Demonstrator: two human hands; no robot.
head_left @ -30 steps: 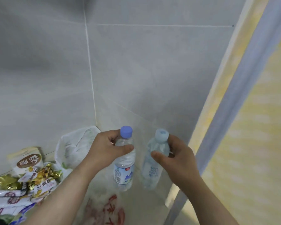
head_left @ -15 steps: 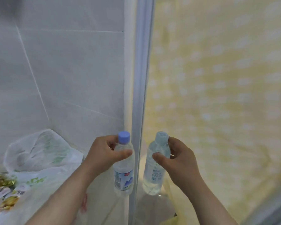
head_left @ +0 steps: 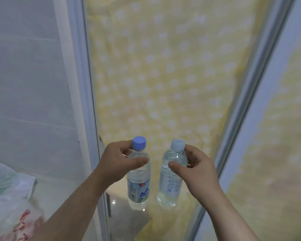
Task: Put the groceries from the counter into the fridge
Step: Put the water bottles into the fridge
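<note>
Nearly upright, blue-capped bottle [head_left: 138, 188], pale-capped bottle [head_left: 169, 188]

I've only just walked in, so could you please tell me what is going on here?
A person is holding two water bottles upright. The left grip is round the blue-capped bottle just below its cap; the right grip holds the pale-capped bottle the same way. Both are in front of a yellow dotted cloth, with a plastic bag at the lower left. Neither bottle has been put away yet.
</note>
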